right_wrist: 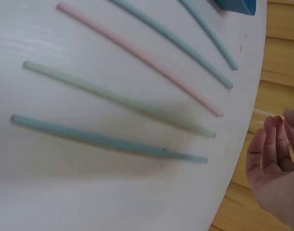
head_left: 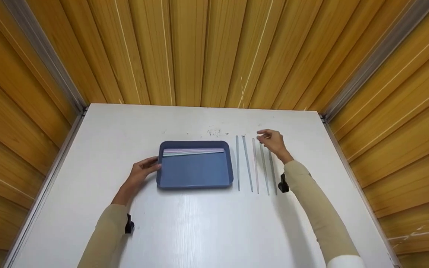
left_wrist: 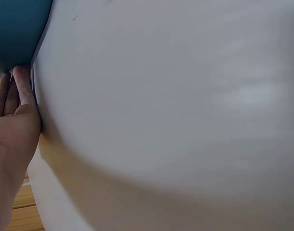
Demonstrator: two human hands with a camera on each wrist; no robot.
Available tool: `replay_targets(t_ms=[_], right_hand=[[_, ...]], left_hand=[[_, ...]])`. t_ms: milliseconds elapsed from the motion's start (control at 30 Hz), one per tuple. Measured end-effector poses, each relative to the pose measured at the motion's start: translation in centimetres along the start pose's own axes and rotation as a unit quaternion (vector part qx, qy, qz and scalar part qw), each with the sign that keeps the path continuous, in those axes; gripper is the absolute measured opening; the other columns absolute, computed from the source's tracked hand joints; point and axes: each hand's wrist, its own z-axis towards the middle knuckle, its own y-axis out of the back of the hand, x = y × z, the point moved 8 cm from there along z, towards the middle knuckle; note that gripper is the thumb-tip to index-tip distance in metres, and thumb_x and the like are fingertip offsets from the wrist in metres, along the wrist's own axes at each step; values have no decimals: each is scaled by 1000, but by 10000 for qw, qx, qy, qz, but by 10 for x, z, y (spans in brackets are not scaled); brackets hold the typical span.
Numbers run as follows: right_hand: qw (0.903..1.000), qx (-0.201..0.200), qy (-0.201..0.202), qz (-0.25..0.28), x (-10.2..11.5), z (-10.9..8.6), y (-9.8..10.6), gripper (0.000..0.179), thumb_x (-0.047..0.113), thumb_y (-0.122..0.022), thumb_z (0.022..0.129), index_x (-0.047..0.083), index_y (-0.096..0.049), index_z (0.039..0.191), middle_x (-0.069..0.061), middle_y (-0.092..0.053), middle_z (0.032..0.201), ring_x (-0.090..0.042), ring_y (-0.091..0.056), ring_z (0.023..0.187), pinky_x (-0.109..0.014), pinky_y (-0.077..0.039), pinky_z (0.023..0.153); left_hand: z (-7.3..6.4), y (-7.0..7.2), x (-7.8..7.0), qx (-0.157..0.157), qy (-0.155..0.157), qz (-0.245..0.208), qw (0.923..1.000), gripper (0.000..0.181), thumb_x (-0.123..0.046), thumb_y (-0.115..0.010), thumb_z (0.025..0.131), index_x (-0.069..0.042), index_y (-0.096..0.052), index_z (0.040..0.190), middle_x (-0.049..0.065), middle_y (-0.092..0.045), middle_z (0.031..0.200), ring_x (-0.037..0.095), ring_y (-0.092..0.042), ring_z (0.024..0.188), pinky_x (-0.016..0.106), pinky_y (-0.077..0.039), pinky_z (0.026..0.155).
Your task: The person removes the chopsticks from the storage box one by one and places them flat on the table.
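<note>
A blue-grey tray [head_left: 196,185] lies on the table with several pastel straws [head_left: 193,152] along its far side, pink and bluish among them. My left hand [head_left: 140,172] holds the tray's left rim, its thumb at the edge; in the left wrist view the fingers [left_wrist: 22,86] meet the tray's wall [left_wrist: 21,33]. Right of the tray, several straws lie apart in a row: two blue, a pink straw [right_wrist: 142,57], a pale green straw [right_wrist: 113,98] and a teal straw [right_wrist: 103,139]. Above their far ends hovers my right hand [head_left: 273,142], fingers loosely bent, nothing visible in them.
The white table [head_left: 184,223] has small dark marks [head_left: 214,132] beyond the tray. Wood-patterned panels [head_left: 199,52] stand behind and at both sides, with metal posts [head_left: 378,48] at the corners.
</note>
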Motion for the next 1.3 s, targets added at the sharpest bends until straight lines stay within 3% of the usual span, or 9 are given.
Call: replay_targets(t_ms=[167,300,433,533,700,933,1067,1200,1300], right_hand=[[9958,591,679,140,47,9,-43,24,5,-68,97,-6,-72,117,-27,-73,97,-6,-64,73,-12,-50,62],[9881,1110,1052,180,77,12,-82,23,3,-69,95,-5,-73,116,-29,-73,99,-19,-67,76,-13,-49,62],[9808,1517,1201,247,102,14,-116,24,3,-69,95,-4,-73,117,-26,-74,101,-37,-69,87,-14,-50,67],[9747,1870,1200,258,112,13,-140,25,3,-68,95,-5,-72,119,-25,-74,105,-43,-70,97,-15,-52,72],[9591,2432,1446,-44,119,9,-180,27,4,-70,96,-7,-72,120,-24,-75,114,-37,-71,101,-21,-56,79],[9384,2761,1960,-686,120,5,-227,24,0,-72,93,-8,-74,115,-22,-76,112,-35,-73,103,-31,-60,87],[9268,2945,2165,-860,116,5,-247,23,-4,-70,92,-8,-73,115,-22,-76,111,-35,-73,102,-37,-61,89],[9160,3101,2439,-724,107,12,-264,23,2,-71,93,-2,-75,116,-16,-77,111,-26,-75,102,-32,-61,91],[9146,3131,2467,-677,105,13,-270,23,3,-73,92,0,-76,115,-14,-78,111,-23,-75,101,-30,-61,92]], left_hand=[[-1,0,-2,39,-54,71,10000,63,-27,-77,94,-4,-53,147,18,-53,152,20,-55,134,17,-50,101],[-1,-1,-2,43,-40,45,10000,62,-26,-77,94,-4,-54,147,19,-54,151,14,-57,128,17,-51,99],[1,1,-2,-26,-16,-60,10000,62,-26,-78,92,-4,-55,146,18,-55,150,17,-57,131,20,-51,103],[1,0,-1,-13,11,-91,10000,62,-25,-78,92,-5,-55,146,17,-55,150,20,-56,134,22,-51,105],[-1,-1,1,-35,-43,-118,9999,58,-20,-77,93,-4,-56,145,18,-57,149,18,-58,130,20,-52,102],[-1,-3,-2,-54,-214,-232,9995,58,-19,-77,93,-1,-56,144,21,-58,146,8,-62,119,17,-53,97],[1,-3,-2,-45,-264,-259,9993,57,-17,-77,93,0,-57,143,21,-59,145,5,-63,116,17,-53,97],[2,-1,1,-94,-248,-230,9994,58,-17,-78,92,0,-57,143,21,-60,144,7,-63,118,17,-54,96],[2,0,1,-128,-203,-270,9993,57,-17,-78,92,-1,-57,143,22,-60,144,10,-63,120,16,-54,95]])
